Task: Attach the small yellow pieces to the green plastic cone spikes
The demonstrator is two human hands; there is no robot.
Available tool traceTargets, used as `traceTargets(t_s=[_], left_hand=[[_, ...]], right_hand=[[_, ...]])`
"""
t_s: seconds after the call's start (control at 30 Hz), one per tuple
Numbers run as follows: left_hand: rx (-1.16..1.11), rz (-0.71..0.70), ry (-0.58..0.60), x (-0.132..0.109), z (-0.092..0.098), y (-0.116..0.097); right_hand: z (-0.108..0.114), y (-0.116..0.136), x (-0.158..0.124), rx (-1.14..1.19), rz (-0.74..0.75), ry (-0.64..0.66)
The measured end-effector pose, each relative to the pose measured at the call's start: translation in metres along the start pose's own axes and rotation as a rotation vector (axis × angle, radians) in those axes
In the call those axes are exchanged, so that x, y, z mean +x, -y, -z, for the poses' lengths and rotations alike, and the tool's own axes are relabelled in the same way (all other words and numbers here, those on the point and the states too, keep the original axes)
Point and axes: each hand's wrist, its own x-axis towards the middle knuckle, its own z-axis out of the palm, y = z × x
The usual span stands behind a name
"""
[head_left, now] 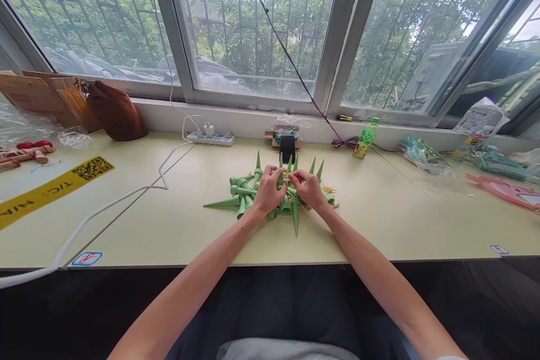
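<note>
Both of my hands meet over a pile of light green plastic cone-shaped pieces (286,208) near the middle of the table. My left hand (269,192) is closed, its fingers curled round one of the green cone pieces (280,178). Close on its right, my right hand (309,189) pinches its thumb and fingers together; what lies between them is too small to make out. Several cones point upward behind the hands, and one long green cone (222,202) lies at the left of the pile. Small yellowish pieces (334,205) are scattered at the right, partly hidden by the hand.
A black phone-like object (287,148) leans against a small box behind the pile. Along the sill are a white power strip (215,139), a green bottle (366,139) and bundled wires (346,142). A white cable (126,197) crosses the table's left; a brown bag (116,112) stands behind.
</note>
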Motion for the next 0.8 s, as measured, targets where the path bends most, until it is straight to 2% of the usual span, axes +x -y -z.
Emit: traceTargets(t_s=[0.8], left_hand=[[0.026,-0.024,-0.019,0.0,-0.0009,0.0005]], right_hand=[[0.0007,0.0009,0.0004,-0.057,-0.034,-0.024]])
